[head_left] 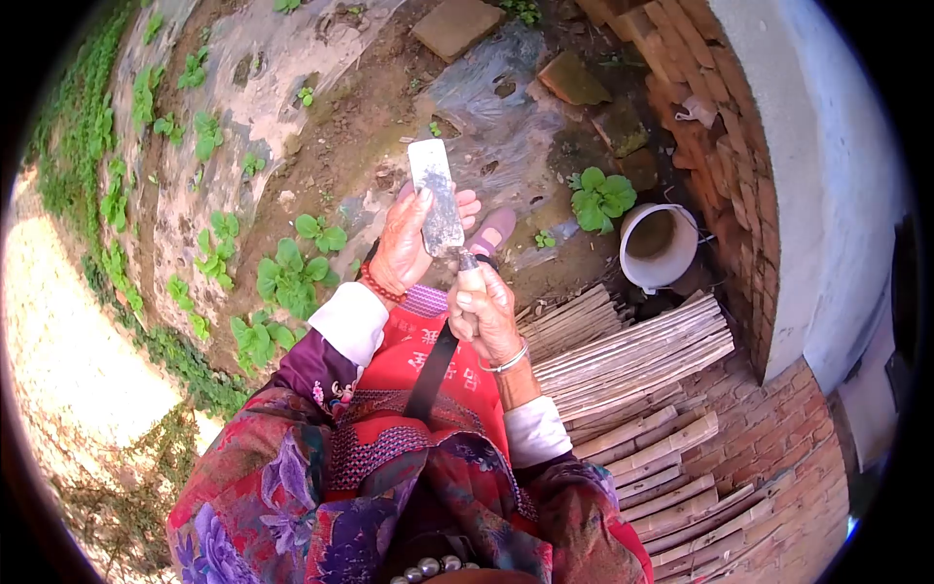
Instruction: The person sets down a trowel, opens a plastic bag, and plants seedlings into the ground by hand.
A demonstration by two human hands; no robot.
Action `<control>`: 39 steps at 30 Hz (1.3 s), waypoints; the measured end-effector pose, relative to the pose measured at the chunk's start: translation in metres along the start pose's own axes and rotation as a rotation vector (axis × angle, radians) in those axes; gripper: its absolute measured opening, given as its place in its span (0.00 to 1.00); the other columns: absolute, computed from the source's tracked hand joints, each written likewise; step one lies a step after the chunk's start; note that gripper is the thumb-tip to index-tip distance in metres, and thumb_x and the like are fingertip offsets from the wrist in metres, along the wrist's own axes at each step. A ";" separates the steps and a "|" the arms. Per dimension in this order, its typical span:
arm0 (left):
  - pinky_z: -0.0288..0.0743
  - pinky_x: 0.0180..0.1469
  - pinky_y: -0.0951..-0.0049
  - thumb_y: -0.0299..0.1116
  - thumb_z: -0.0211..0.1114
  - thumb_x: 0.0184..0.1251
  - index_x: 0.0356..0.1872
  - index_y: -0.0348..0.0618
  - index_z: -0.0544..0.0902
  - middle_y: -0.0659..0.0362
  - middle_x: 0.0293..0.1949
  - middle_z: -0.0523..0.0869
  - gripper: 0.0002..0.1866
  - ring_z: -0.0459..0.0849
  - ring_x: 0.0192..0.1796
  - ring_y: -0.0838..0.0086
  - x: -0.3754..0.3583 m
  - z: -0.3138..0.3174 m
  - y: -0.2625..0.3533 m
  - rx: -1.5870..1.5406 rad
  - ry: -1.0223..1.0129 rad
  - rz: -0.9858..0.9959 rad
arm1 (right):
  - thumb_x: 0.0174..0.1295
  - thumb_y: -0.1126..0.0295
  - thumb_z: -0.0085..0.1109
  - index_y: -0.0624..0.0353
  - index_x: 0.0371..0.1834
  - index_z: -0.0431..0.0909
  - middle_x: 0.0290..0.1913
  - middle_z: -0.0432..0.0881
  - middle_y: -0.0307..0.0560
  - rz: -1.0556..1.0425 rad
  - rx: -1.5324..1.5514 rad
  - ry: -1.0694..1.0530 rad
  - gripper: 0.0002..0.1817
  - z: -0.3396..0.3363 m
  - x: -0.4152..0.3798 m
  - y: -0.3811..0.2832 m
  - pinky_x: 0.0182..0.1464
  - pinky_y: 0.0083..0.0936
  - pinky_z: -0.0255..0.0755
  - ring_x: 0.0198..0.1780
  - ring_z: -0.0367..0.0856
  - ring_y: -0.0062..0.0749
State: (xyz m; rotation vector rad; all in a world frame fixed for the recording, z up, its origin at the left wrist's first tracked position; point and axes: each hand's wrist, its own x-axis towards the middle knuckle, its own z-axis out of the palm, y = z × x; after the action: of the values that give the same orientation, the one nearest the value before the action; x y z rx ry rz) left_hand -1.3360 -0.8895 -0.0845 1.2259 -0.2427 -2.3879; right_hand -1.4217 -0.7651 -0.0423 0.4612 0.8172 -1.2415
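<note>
A trowel (437,198) with a flat, dirt-smeared metal blade is held up in front of the red apron, its blade tip pointing away from me. My right hand (486,313) is closed around its wooden handle. At the blade's left side is my left hand (409,238), palm up, with the thumb on the blade's edge and the other fingers behind it, partly hidden. Red beads circle the left wrist, and a light bangle circles the right.
Leafy green plants (292,279) grow through plastic-covered soil at the left. A white bucket (660,245) stands at the right by a stacked brick wall (725,146). Bundled stalks (637,355) lie at the lower right on brick paving (778,457). Loose bricks (574,78) lie at the top.
</note>
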 end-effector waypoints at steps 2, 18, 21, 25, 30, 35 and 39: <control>0.73 0.52 0.64 0.38 0.49 0.68 0.52 0.32 0.67 0.44 0.48 0.76 0.19 0.78 0.49 0.60 -0.009 0.006 -0.010 0.079 0.051 -0.060 | 0.51 0.72 0.57 0.61 0.48 0.66 0.20 0.68 0.38 -0.029 0.000 0.037 0.20 0.004 0.007 -0.013 0.13 0.13 0.54 0.12 0.60 0.17; 0.62 0.59 0.68 0.32 0.53 0.63 0.48 0.42 0.78 0.51 0.54 0.73 0.14 0.72 0.56 0.62 -0.050 -0.071 -0.020 1.354 -0.296 0.115 | 0.54 0.78 0.56 0.65 0.41 0.70 0.30 0.75 0.44 -1.031 -0.540 0.427 0.11 -0.064 0.011 -0.368 0.20 0.16 0.59 0.21 0.66 0.20; 0.61 0.60 0.67 0.34 0.51 0.65 0.46 0.42 0.79 0.52 0.53 0.74 0.14 0.70 0.57 0.60 -0.069 -0.086 -0.013 1.406 -0.160 -0.065 | 0.51 0.79 0.59 0.66 0.40 0.69 0.30 0.75 0.45 -1.030 -0.461 0.476 0.13 -0.079 0.019 -0.406 0.18 0.18 0.60 0.19 0.67 0.21; 0.50 0.63 0.58 0.42 0.47 0.66 0.53 0.47 0.74 0.53 0.57 0.70 0.18 0.64 0.62 0.59 -0.098 -0.106 -0.009 1.673 0.027 -0.133 | 0.48 0.77 0.63 0.63 0.45 0.71 0.30 0.77 0.46 -0.969 -0.609 0.917 0.20 -0.145 0.029 -0.449 0.17 0.17 0.62 0.20 0.70 0.23; 0.53 0.63 0.60 0.47 0.48 0.64 0.58 0.45 0.68 0.48 0.59 0.66 0.25 0.62 0.62 0.54 -0.137 -0.146 -0.011 1.657 0.229 -0.255 | 0.43 0.72 0.66 0.50 0.51 0.74 0.34 0.80 0.49 -0.959 -0.953 1.385 0.27 -0.178 0.030 -0.464 0.24 0.24 0.71 0.29 0.79 0.31; 0.51 0.66 0.67 0.45 0.60 0.57 0.63 0.35 0.56 0.42 0.61 0.62 0.38 0.59 0.65 0.55 -0.176 -0.176 -0.026 1.461 0.274 -0.417 | 0.45 0.65 0.64 0.53 0.53 0.72 0.44 0.80 0.54 -1.028 -1.716 1.671 0.28 -0.192 0.025 -0.472 0.50 0.33 0.69 0.47 0.78 0.45; 0.51 0.66 0.69 0.41 0.64 0.55 0.65 0.32 0.49 0.43 0.61 0.62 0.43 0.59 0.65 0.59 -0.180 -0.203 -0.039 1.226 0.392 -0.461 | 0.45 0.66 0.63 0.54 0.54 0.71 0.45 0.78 0.57 -1.005 -1.815 1.699 0.28 -0.177 0.020 -0.466 0.50 0.36 0.69 0.45 0.78 0.47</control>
State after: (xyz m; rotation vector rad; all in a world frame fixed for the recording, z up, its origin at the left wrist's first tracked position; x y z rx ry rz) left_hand -1.0929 -0.7632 -0.0868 2.4226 -1.5898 -2.2066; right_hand -1.9146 -0.7855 -0.1168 -0.7247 3.3288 -0.0562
